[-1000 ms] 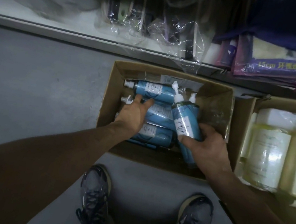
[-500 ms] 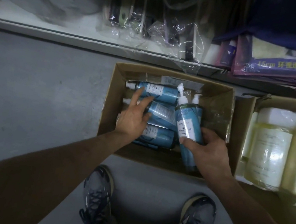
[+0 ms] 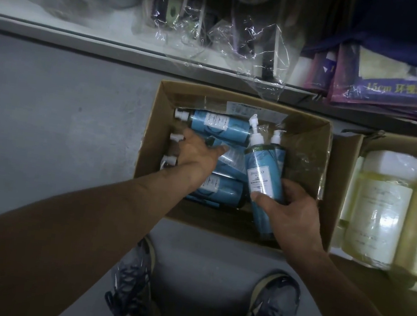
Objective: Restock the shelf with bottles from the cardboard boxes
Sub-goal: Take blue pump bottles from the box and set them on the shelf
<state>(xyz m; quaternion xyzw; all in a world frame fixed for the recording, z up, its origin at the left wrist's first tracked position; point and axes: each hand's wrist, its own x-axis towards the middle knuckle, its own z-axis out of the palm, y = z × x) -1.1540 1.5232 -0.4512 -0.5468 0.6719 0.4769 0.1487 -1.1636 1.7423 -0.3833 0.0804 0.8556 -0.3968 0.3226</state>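
An open cardboard box sits on the grey floor below the shelf edge. Several blue pump bottles with white labels lie flat in its left half, the farthest one near the back wall. My right hand grips an upright blue bottle by its lower body, and a second upright bottle stands just behind it. My left hand reaches over the lying bottles, its fingers spread on the middle one; I cannot see whether they close round it.
A second cardboard box at the right holds large yellowish bottles. The shelf carries wrinkled clear plastic wrap and purple packets. My two shoes stand on the floor in front of the box.
My left hand has slid farther left and forward over the lying bottles. My right hand has lifted the upright bottle a little and tipped it straighter.
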